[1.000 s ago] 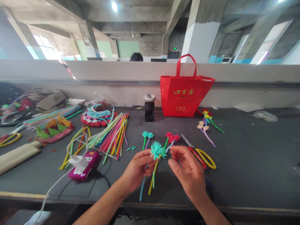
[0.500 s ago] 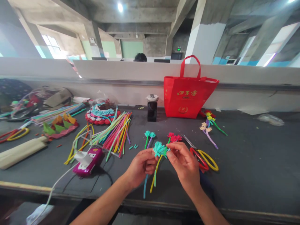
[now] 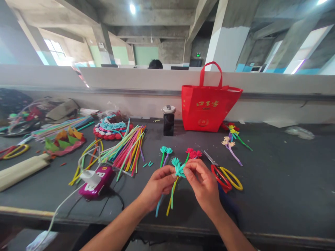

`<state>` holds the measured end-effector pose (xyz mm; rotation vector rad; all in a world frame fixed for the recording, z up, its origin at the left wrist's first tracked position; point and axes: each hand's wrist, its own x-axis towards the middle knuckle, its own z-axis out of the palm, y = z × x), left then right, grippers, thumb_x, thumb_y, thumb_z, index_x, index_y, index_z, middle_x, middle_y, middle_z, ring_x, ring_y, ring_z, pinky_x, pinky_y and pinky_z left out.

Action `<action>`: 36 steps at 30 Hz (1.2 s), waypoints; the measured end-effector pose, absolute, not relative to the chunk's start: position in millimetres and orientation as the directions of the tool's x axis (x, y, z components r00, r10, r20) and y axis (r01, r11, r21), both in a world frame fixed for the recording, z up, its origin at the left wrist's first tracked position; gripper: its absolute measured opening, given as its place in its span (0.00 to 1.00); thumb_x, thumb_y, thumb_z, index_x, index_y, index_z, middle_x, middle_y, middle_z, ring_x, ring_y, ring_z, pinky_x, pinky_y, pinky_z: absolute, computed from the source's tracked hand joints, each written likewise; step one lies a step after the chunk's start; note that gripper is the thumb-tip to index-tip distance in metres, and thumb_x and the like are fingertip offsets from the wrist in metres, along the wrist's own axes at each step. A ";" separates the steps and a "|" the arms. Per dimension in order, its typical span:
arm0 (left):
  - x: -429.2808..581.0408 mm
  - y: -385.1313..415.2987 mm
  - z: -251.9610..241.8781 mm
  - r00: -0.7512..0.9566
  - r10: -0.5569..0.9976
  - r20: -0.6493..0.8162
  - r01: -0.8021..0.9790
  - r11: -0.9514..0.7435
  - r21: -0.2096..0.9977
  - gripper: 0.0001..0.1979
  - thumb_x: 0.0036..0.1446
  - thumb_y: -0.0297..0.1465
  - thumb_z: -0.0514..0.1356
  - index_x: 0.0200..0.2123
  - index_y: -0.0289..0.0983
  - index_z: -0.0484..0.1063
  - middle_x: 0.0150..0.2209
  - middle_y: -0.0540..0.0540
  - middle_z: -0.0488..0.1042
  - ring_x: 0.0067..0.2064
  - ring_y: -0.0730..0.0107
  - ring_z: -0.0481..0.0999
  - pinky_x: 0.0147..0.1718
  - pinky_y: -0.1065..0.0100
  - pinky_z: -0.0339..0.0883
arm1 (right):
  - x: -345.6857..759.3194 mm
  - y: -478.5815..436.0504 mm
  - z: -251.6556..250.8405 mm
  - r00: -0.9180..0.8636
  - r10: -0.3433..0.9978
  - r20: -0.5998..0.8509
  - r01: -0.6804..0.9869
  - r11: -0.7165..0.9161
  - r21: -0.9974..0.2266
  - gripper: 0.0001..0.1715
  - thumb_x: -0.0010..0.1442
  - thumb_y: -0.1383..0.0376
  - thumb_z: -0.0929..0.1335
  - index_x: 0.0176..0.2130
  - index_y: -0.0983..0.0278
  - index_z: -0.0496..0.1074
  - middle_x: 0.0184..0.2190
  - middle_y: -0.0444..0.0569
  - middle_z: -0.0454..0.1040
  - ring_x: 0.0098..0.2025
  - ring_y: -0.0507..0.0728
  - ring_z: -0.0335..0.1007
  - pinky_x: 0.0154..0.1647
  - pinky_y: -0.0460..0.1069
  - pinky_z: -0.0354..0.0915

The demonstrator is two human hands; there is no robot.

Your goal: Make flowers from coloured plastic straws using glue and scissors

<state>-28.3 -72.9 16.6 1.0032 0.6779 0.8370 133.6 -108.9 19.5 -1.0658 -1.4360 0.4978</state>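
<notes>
Between my two hands is a turquoise pipe-cleaner flower (image 3: 179, 168), held above the front part of the dark table. My left hand (image 3: 160, 184) pinches its left side; a blue stem (image 3: 159, 206) hangs below that hand. The fingertips of my right hand (image 3: 202, 183) are closed on the flower's right edge. Below it, a yellow stem (image 3: 170, 202) and a light green one slant down. Just behind my hands lie red pipe-cleaner flowers (image 3: 194, 153) and two small turquoise flowers (image 3: 166, 150) on green and purple stems. Scissors (image 3: 222, 174) with red and yellow handles lie right of my right hand.
A fan of coloured pipe cleaners (image 3: 131, 150) lies left, near a purple power strip (image 3: 98, 183) with a white plug and cable. A phone (image 3: 169, 124) stands at the back beside a red bag (image 3: 210, 108). Finished flowers (image 3: 229, 141) lie right; a person's head shows beyond the partition.
The turquoise flower has turned and tilted between my fingers, and its petals are grouped differently. My right fingertips have moved slightly left, closer to my left hand. The view has shifted slightly.
</notes>
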 end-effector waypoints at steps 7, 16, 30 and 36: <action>-28.4 -73.5 16.1 0.460 0.885 -0.070 -0.227 0.194 0.954 0.14 0.50 0.39 0.69 0.31 0.33 0.76 0.19 0.57 0.56 0.21 0.80 0.50 0.21 0.71 0.41 | 132.2 -110.0 20.5 0.130 0.860 0.493 0.282 0.445 -0.850 0.11 0.65 0.61 0.66 0.31 0.62 0.71 0.33 0.46 0.70 0.35 0.53 0.67 0.34 0.47 0.65; -32.1 -69.8 13.7 0.538 0.832 -0.137 -0.319 0.351 0.881 0.11 0.52 0.36 0.67 0.29 0.33 0.73 0.20 0.58 0.50 0.21 0.81 0.44 0.19 0.72 0.36 | 133.5 -111.9 20.4 0.122 0.894 0.432 0.152 0.413 -0.898 0.09 0.65 0.59 0.67 0.40 0.60 0.75 0.42 0.49 0.72 0.42 0.55 0.72 0.40 0.49 0.69; -30.0 -73.2 13.2 0.485 0.869 -0.103 -0.263 0.257 0.930 0.12 0.52 0.36 0.67 0.28 0.34 0.72 0.19 0.57 0.54 0.21 0.80 0.47 0.20 0.71 0.39 | 134.7 -109.6 18.0 0.120 0.831 0.543 0.309 0.488 -0.816 0.07 0.66 0.64 0.66 0.34 0.61 0.72 0.37 0.47 0.71 0.41 0.55 0.70 0.42 0.49 0.66; -29.6 -72.9 10.3 0.480 0.873 -0.093 -0.206 0.216 0.954 0.11 0.53 0.37 0.66 0.30 0.34 0.74 0.19 0.57 0.55 0.21 0.80 0.50 0.20 0.71 0.40 | 134.8 -110.1 17.5 0.090 0.852 0.515 0.321 0.465 -0.825 0.08 0.66 0.64 0.65 0.33 0.62 0.69 0.35 0.47 0.69 0.39 0.55 0.68 0.41 0.49 0.64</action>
